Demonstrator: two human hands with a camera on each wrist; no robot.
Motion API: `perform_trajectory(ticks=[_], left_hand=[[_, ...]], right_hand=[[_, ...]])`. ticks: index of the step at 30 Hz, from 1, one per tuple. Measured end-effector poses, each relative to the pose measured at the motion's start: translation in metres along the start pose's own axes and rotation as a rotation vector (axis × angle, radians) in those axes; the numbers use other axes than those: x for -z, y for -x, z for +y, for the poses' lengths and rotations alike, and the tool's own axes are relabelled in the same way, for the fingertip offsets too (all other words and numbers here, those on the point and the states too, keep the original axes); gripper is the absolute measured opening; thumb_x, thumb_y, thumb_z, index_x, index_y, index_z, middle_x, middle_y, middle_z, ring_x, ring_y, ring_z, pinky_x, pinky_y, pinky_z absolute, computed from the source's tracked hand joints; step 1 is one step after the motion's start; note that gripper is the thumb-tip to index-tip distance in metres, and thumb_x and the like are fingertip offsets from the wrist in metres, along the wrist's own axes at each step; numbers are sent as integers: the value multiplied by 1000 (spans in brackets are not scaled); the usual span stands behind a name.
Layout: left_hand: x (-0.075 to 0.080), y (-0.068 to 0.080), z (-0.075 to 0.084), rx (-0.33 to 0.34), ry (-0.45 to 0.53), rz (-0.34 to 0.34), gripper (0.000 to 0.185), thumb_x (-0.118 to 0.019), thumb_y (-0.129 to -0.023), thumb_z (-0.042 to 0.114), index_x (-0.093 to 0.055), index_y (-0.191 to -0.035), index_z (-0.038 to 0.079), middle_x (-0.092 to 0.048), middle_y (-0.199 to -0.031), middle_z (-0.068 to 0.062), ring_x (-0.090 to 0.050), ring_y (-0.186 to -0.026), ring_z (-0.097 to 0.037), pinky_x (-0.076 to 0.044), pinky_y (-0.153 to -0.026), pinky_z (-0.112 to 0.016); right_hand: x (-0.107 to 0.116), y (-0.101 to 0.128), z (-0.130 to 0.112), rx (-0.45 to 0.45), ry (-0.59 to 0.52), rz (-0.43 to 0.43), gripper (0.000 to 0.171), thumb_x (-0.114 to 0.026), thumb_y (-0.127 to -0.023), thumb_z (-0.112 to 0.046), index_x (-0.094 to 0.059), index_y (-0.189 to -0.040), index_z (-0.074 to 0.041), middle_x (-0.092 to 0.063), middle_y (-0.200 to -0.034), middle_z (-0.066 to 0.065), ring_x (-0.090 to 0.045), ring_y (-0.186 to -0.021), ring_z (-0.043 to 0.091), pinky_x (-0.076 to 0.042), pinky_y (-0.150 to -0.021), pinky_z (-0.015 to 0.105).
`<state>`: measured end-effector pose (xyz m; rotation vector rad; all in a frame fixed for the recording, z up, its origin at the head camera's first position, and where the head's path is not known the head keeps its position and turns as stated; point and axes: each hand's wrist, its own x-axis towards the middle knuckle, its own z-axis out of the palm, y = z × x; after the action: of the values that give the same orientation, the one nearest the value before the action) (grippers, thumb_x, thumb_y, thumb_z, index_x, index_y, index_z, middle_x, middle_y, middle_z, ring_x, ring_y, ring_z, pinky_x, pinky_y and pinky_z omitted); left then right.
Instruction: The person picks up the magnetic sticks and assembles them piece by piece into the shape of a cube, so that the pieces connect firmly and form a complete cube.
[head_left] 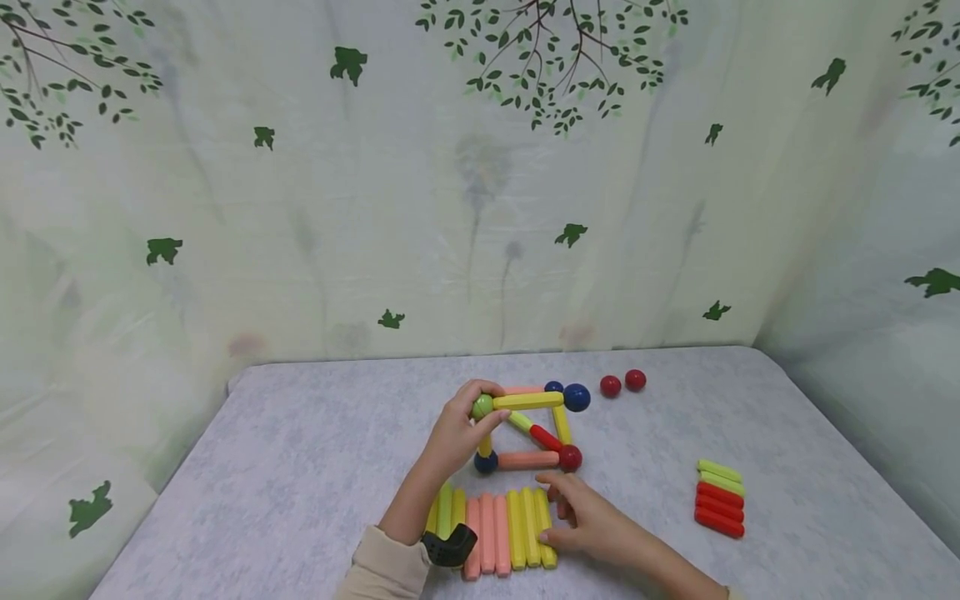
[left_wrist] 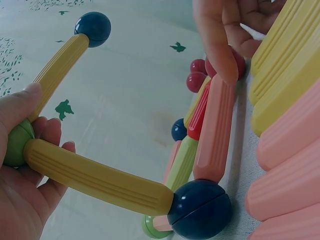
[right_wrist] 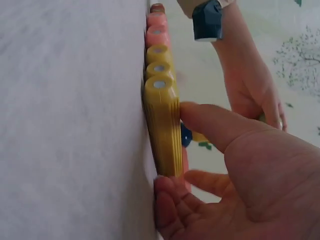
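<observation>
A frame of rods and balls stands mid-table. My left hand point(head_left: 453, 433) grips its raised green ball point(head_left: 482, 406), the thumb point(left_wrist: 20, 107) on top. From the green ball point(left_wrist: 14, 145) one yellow rod point(left_wrist: 97, 177) drops to a blue ball point(left_wrist: 200, 202). Another yellow rod point(head_left: 527, 401) runs across to a second blue ball point(head_left: 576, 397). A pink rod point(head_left: 527, 459) ends at a red ball point(head_left: 570, 457). My right hand point(head_left: 585, 521) rests on the table, fingers touching the outermost yellow rod point(right_wrist: 162, 130) of a flat row of rods point(head_left: 491, 525). One fingertip point(left_wrist: 222, 55) touches the pink rod point(left_wrist: 215, 130).
Two loose red balls point(head_left: 622, 382) lie behind the frame at the right. A small stack of green and red rods point(head_left: 720, 497) sits at the right of the grey table point(head_left: 300, 450). A leaf-patterned curtain point(head_left: 375, 208) closes off the back and sides.
</observation>
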<state>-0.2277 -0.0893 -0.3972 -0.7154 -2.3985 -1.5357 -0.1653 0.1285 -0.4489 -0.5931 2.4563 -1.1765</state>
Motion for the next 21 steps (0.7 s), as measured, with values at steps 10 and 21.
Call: perform_trajectory(ticks=[10,21], left_hand=[[1,0,1,2,4,3,21,-62,-86,19,-55,-105,15,-51,-101,4,-47,-77,-14,-44,-59,-26],[2,1,1,-19,29,9,20,-63,-85,15,-55,-103,15,-52,-99,4,-47,-75,-14,-44,-58,-25]], right_hand=[[-3,-5,-18,-171,83,51,39,-68,-78,-20,-51,-111,-14,-48,-68,1,-46,-53,15,-37,-45,24],[39,-13,-14,-27,5,591,37,-68,-80,-9,-55,-114,-7,-58,-96,3,-56,-86,17,-50,-74,31]])
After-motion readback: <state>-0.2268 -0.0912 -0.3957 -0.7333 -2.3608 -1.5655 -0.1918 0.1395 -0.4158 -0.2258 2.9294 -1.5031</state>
